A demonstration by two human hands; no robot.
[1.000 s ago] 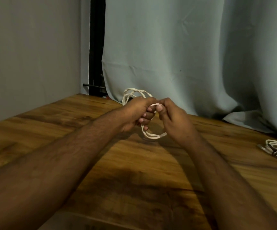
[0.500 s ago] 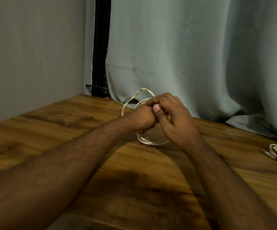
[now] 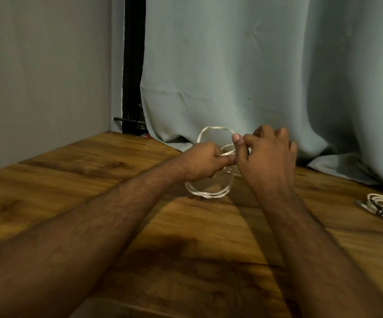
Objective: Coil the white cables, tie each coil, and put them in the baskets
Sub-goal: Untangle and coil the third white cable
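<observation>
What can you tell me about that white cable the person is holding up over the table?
The white cable is thin and flat-looking, wound into a few loose loops. It is held roughly upright above the wooden table: one loop arches over the hands, the others hang below, near the tabletop. The left hand grips it at mid-coil; the right hand pinches a strand beside it. No tie is visible on it.

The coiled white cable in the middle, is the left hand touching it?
Touching. The head view shows the left hand gripping a strand of the white cable coil, with loops emerging above and below its curled fingers.
</observation>
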